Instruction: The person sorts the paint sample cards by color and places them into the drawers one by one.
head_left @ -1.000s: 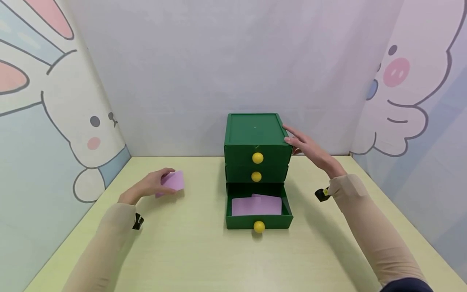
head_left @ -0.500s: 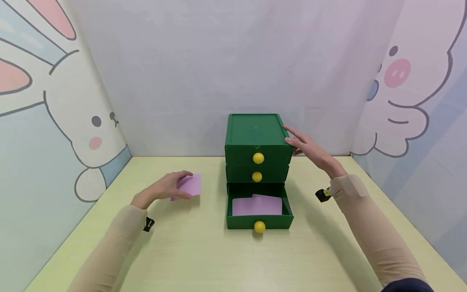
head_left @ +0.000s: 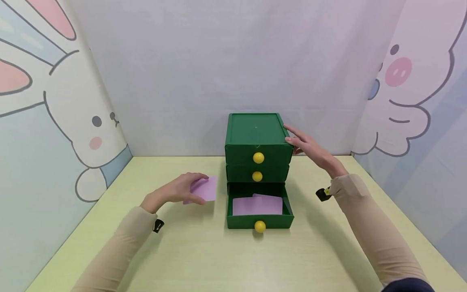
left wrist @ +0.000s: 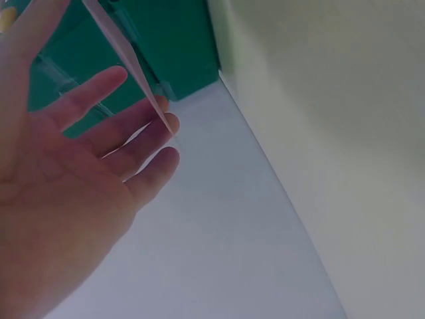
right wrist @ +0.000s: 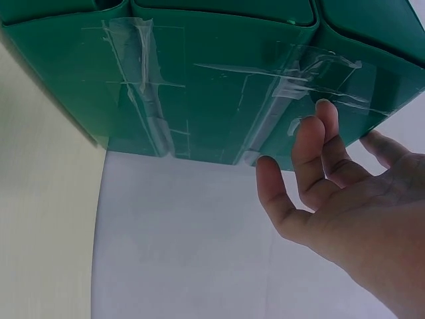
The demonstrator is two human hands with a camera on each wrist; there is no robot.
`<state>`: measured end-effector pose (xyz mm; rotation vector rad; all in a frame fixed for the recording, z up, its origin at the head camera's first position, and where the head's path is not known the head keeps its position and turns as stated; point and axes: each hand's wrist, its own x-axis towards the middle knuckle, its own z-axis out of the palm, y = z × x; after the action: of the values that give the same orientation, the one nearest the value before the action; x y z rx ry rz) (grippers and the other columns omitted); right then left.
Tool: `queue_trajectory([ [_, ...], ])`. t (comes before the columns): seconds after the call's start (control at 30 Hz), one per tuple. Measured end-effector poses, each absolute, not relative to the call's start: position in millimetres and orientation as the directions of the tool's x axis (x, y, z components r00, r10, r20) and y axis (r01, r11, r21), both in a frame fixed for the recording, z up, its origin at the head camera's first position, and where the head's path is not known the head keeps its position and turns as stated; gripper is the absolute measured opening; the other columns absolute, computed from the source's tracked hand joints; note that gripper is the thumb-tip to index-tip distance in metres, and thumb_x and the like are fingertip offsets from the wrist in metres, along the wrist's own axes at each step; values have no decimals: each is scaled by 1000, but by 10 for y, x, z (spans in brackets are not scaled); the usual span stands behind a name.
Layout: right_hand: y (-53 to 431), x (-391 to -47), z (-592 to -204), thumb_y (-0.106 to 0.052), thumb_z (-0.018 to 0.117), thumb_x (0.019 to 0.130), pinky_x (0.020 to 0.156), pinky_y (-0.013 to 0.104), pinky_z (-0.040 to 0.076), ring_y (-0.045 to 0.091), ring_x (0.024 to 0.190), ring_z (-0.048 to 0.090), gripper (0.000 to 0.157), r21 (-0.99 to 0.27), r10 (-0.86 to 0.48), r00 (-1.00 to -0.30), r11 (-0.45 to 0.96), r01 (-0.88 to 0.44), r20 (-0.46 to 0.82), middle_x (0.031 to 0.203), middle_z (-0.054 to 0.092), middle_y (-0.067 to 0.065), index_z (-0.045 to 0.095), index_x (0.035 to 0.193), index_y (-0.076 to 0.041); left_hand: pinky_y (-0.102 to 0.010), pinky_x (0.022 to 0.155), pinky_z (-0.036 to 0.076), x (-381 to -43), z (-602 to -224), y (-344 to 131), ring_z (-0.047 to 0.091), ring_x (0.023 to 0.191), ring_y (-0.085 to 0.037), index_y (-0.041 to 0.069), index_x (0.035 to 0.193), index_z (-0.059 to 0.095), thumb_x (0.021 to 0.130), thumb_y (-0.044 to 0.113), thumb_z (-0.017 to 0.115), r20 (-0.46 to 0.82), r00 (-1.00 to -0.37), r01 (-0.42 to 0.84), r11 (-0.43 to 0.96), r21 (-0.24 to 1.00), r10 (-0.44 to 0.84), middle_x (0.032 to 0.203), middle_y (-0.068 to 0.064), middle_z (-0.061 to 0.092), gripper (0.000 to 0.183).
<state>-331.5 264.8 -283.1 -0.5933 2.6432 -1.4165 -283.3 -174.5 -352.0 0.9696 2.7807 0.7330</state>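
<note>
My left hand point(head_left: 178, 190) holds a pink slip of paper point(head_left: 206, 189) between thumb and fingers, over the table left of the drawer unit. The left wrist view shows the slip nearly edge-on, thin and slightly bent, against the fingertips point(left wrist: 171, 123). A green three-drawer unit point(head_left: 256, 129) with yellow round knobs stands on the table. Its bottom drawer point(head_left: 240, 222) is pulled out, with two pink slips point(head_left: 245, 207) overlapping inside; the upper two are closed. My right hand point(head_left: 310, 151) rests on the unit's top right edge, fingers fairly straight along its side.
The pale yellow table point(head_left: 204, 255) meets a whitish backdrop point(head_left: 175, 81) behind the unit. Side panels with a cartoon rabbit point(head_left: 73, 134) and a white cartoon figure point(head_left: 419, 89) flank it. Clear tape point(right wrist: 149, 80) covers seams on the unit's right side.
My left hand has moved rightward with the pink slip, nearer to the pulled-out drawer. The right hand stays at the unit's top edge.
</note>
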Motion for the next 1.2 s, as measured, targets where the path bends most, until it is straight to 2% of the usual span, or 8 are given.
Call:
queue_trajectory([
  [0.3,2651,-3309,-2807,-48,41,100,102,51,40,35,98,48,58,-820,-373,-923,495,-287,98,132,44,11,17,153,-40,-26,75,46,-2741,-3469,-1566,52,98,-19,11,133,55,72,41,83,48,-744,611,650,452,667,123,-7,60,73],
  [0.4,2657,-3310,-2799,-48,40,101,101,50,40,35,97,48,60,-808,-382,-918,506,-301,102,126,46,13,15,154,-37,-27,76,46,-2702,-3456,-1495,52,101,-20,11,132,55,73,42,83,55,-730,631,641,437,682,125,-7,60,72],
  [0.53,2662,-3317,-2796,-48,40,101,100,48,41,34,95,48,61,-800,-390,-915,514,-310,104,119,47,13,13,155,-35,-31,82,46,-2630,-3412,-1383,51,109,-23,12,130,57,73,44,82,70,-724,647,639,417,687,128,-7,60,70],
  [0.7,2657,-3301,-2791,-47,40,101,99,49,42,30,93,48,61,-802,-387,-916,512,-308,104,119,48,12,14,155,-35,-37,88,47,-2569,-3376,-1228,51,117,-25,15,129,59,73,48,80,85,-717,664,641,385,692,129,-5,60,68],
  [0.87,2654,-3290,-2788,-46,41,101,100,49,42,29,91,48,60,-805,-383,-917,508,-306,106,114,48,12,15,155,-35,-39,90,48,-2558,-3363,-1073,53,117,-26,15,127,60,73,53,78,105,-692,701,630,335,714,127,-4,63,68],
  [1.2,2656,-3300,-2802,-47,41,101,100,48,43,32,91,47,61,-808,-393,-914,502,-308,105,105,48,11,15,155,-36,-37,93,49,-2540,-3392,-755,55,114,-23,17,126,61,75,58,74,121,-639,760,600,250,760,126,-2,63,67],
])
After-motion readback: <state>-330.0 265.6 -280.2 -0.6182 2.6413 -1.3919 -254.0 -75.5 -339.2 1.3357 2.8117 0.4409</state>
